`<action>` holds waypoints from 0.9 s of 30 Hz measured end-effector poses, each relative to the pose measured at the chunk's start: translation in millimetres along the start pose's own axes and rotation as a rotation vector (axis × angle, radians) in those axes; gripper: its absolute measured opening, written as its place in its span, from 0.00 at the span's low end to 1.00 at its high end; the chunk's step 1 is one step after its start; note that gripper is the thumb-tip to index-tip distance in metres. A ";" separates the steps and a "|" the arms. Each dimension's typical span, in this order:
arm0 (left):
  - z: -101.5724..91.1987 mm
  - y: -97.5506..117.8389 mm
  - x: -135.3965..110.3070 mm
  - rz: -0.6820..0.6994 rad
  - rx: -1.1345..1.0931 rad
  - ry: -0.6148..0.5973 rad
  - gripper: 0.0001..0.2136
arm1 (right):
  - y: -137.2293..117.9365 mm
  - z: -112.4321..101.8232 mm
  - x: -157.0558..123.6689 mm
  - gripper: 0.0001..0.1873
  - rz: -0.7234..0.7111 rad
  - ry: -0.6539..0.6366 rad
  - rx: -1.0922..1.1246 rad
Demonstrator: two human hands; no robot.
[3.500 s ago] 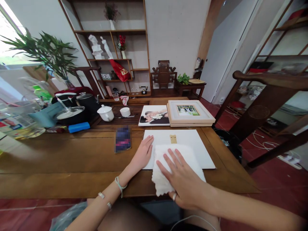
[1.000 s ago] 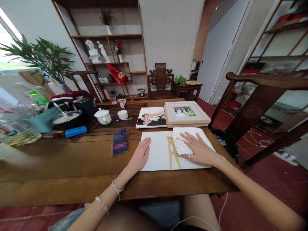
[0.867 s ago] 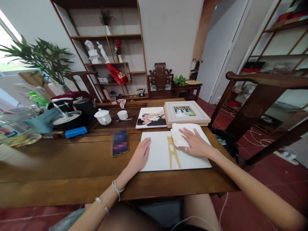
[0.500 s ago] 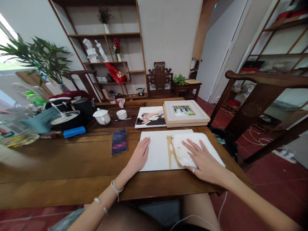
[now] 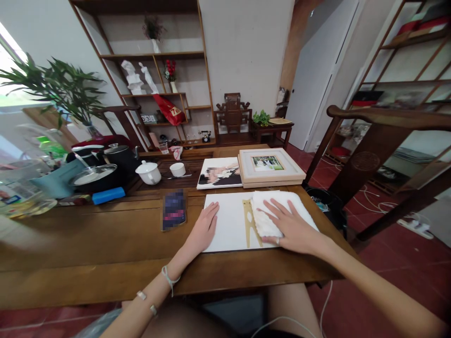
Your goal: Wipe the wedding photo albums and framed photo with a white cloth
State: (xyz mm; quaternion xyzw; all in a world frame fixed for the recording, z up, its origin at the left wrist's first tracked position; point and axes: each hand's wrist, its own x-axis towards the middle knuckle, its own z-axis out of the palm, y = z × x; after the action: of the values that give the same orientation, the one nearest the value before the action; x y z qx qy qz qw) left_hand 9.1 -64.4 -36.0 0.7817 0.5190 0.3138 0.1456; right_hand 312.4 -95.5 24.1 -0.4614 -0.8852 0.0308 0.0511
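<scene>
A flat white board [image 5: 229, 230] lies near the front edge of the wooden table. My left hand [image 5: 207, 226] rests on its left edge, fingers stretched out and holding nothing. On the right part of the board, my right hand [image 5: 287, 223] lies flat with fingers spread over a fluffy white cloth [image 5: 299, 202]; the thumb is at the cloth's near edge. Between the hands shows a thin beige piece with cut-out gaps [image 5: 248, 230], its right side partly under the cloth. The cloth hides the board's right end.
Behind the board are a photo panel [image 5: 218, 172] and a light wooden picture frame [image 5: 287, 163]. Left of my left hand lies a phone-sized dark item [image 5: 174, 210]. Farther left are a white lidded cup [image 5: 148, 172] and a blue box [image 5: 108, 195]. A chair [image 5: 369, 155] stands right.
My right hand and the cloth have shifted slightly left across the board. My left hand stays at the board's left edge. The whole view has shifted a little.
</scene>
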 end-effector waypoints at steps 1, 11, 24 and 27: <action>0.0 0.0 0.0 0.003 -0.001 0.004 0.20 | 6.0 0.6 9.9 0.43 0.002 0.008 -0.001; -0.5 -0.1 0.0 0.005 -0.007 0.013 0.20 | 25.9 2.0 47.6 0.36 0.024 0.029 -0.036; 0.2 0.4 -0.4 0.006 0.009 0.003 0.20 | -34.2 9.7 -49.6 0.37 -0.044 0.070 -0.091; -0.6 1.1 -0.5 0.004 0.010 -0.003 0.20 | -38.1 14.5 -58.4 0.40 -0.034 0.082 -0.106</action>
State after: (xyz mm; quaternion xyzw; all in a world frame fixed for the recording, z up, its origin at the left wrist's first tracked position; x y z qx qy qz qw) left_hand 9.4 -65.3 -35.1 0.7838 0.5188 0.3105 0.1417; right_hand 312.9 -165.3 10.0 -0.4491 -0.8905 -0.0361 0.0632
